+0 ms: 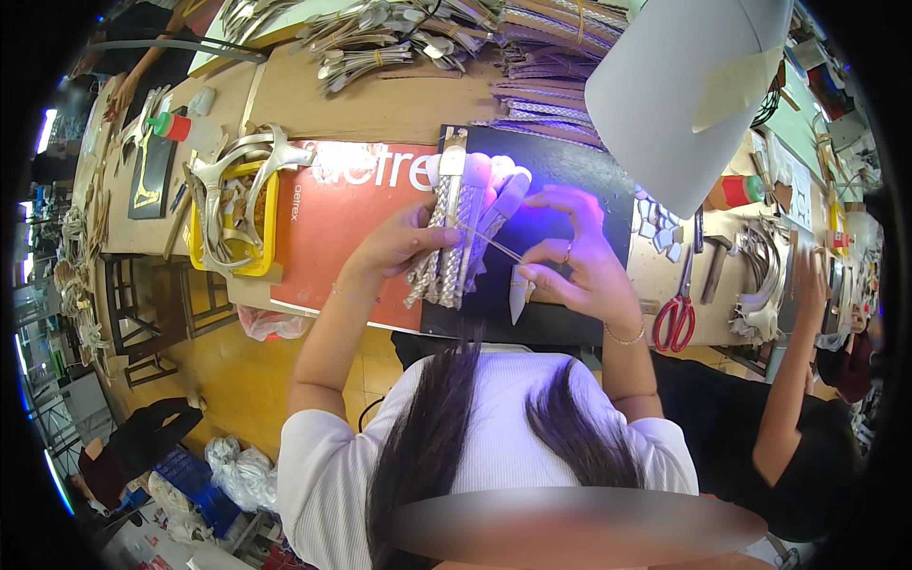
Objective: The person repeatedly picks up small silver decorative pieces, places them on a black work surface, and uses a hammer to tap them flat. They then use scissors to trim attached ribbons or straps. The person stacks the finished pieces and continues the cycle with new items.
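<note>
My left hand (399, 242) is closed round a bundle of braided straps (448, 249), silvery and glowing violet under the light, with rounded pale ends at the top. A thin band (494, 243) stretches taut from the bundle to my right hand (584, 261), which pinches its far end between thumb and finger. The other right fingers are raised and curved. Under the bundle lie a black board (579, 180) and a red printed sheet (323, 228). Just below the right hand rests a small pale pointed piece (519, 294).
A white cone-shaped shade (679, 95) hangs over the back right. More strap bundles (556, 81) lie behind. At left stands a yellow basket (271, 223) with silvery straps. Red-handled scissors (675, 321) and a hammer (716, 271) lie right, near a co-worker's arm (793, 370).
</note>
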A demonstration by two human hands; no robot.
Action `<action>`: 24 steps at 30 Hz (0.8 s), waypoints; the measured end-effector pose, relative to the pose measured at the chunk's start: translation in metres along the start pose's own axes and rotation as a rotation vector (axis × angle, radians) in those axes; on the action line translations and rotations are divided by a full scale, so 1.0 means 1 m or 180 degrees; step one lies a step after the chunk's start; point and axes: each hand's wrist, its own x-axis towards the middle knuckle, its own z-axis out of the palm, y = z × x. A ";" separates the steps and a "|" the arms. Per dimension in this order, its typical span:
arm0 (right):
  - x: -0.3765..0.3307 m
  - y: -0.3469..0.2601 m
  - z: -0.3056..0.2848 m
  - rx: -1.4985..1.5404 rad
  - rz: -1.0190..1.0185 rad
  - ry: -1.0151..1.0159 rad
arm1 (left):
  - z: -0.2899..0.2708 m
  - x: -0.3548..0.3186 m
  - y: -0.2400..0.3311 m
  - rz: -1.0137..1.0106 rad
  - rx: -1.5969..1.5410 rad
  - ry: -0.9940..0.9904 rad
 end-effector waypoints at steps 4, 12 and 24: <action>-0.011 0.017 0.018 0.0704 0.0461 0.1031 | -0.001 0.007 -0.002 0.0207 -0.0095 -0.0007; -0.020 0.047 0.075 0.2797 0.2024 0.0851 | 0.003 0.012 -0.013 0.0635 -0.0204 0.0261; 0.000 0.031 0.096 0.2459 0.1702 0.0501 | 0.012 0.020 -0.033 0.0882 -0.0627 0.0392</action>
